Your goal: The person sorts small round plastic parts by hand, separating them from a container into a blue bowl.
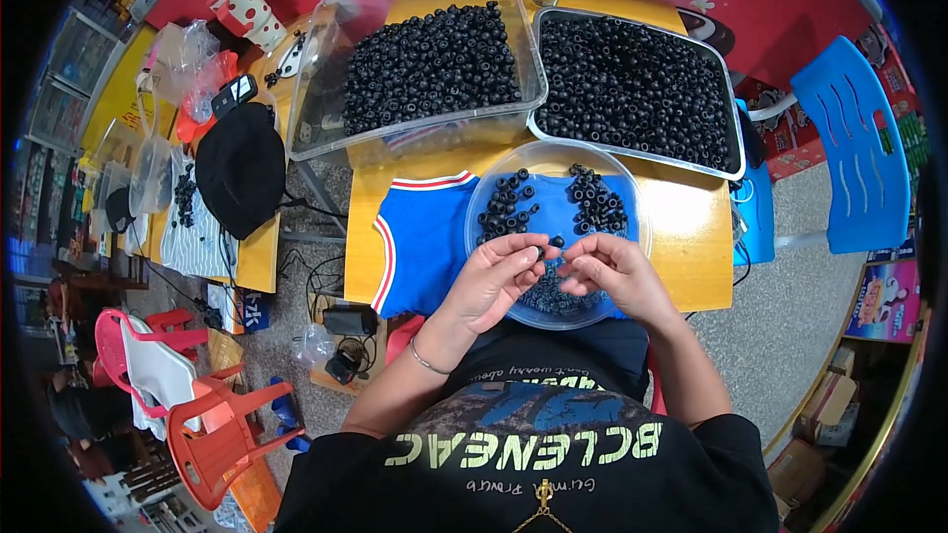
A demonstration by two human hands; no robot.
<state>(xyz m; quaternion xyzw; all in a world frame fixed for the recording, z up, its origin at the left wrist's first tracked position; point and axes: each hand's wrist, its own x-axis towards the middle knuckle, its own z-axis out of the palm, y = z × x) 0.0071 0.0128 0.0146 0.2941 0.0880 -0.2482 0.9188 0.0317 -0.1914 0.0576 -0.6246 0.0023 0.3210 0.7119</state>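
Observation:
My left hand (494, 281) and my right hand (620, 276) meet above the near half of a round clear plastic tub (549, 195). The left fingertips are pinched on a small black ring-like piece. Another small black piece (557, 241) shows between the two hands; which hand bears it is unclear. My right thumb and fingers are drawn together, and what they hold is hidden. Inside the tub lie two groups of black pieces, a left heap (508, 205) and a right heap (598, 202). Smaller dark bits (555, 298) cover its near part, below my hands.
Behind the tub stand a large clear bin (420, 128) and a metal tray (736, 153), both full of black pieces. A blue garment (425, 237) lies on the yellow table (691, 266). A black hat (240, 170) rests on the left table. Chairs stand at both sides.

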